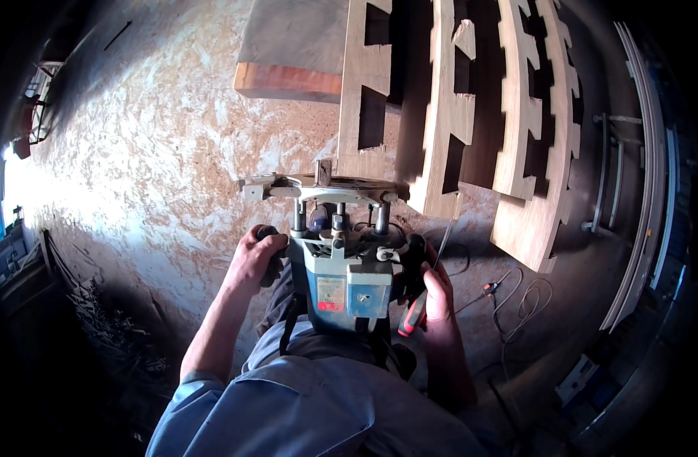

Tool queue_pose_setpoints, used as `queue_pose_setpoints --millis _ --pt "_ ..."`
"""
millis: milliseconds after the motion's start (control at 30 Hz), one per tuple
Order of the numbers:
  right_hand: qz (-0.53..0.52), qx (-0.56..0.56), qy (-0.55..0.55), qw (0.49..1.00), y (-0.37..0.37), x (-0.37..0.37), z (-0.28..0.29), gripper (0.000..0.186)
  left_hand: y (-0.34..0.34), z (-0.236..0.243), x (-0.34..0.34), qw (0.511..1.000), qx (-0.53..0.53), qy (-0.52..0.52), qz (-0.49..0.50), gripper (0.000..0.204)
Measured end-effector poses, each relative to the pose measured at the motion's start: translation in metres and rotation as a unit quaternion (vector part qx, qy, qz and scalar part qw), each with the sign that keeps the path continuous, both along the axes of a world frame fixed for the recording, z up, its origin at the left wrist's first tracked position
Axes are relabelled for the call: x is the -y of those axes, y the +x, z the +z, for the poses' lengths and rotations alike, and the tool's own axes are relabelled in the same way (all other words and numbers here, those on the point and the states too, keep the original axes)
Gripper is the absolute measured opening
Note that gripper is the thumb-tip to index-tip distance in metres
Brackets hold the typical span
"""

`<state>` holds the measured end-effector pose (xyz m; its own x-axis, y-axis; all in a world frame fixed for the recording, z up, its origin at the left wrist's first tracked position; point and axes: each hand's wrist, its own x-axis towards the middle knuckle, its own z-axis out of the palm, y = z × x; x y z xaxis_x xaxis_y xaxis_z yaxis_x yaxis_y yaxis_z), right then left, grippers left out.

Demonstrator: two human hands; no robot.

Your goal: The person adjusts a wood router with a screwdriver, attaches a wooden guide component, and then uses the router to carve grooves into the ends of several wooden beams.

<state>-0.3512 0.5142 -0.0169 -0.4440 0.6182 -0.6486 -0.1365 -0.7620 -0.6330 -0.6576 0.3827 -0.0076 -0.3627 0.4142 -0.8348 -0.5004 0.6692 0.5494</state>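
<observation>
A blue and grey plunge router [341, 278] is held in front of my body, its round metal base [349, 190] turned away from me. My left hand [256, 255] is wrapped round the black side knob. On the other side, my right hand [438, 293] is closed around a screwdriver [413, 314] with a red and black handle, its thin shaft pointing up and away. This hand also lies against the router's right black knob [414, 251]; how firmly it grips the knob is hidden. A short bit or pin stands out past the base.
Several pale wooden boards [448, 114] with angled notches stand in a row ahead and right. A grey-topped block with a reddish-brown edge [288, 80] lies beside them. A cord [528, 305] loops on the scuffed floor [158, 129] at right. Long strips [642, 167] line the far right.
</observation>
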Motion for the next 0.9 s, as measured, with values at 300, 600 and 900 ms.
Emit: queue_pose_setpoints --millis 300,600,900 --pt "-0.009 -0.057 0.007 0.998 -0.007 0.034 0.015 0.052 -0.001 -0.001 0.031 1.000 0.013 0.027 0.006 0.017" --pt "-0.030 0.068 0.142 0.987 -0.009 0.086 0.040 0.054 -0.012 -0.003 0.052 0.996 0.008 0.089 -0.028 0.021" --pt "-0.078 0.036 0.137 0.987 0.000 0.130 0.055 0.056 -0.016 0.033 0.081 0.984 0.007 0.170 -0.061 0.033"
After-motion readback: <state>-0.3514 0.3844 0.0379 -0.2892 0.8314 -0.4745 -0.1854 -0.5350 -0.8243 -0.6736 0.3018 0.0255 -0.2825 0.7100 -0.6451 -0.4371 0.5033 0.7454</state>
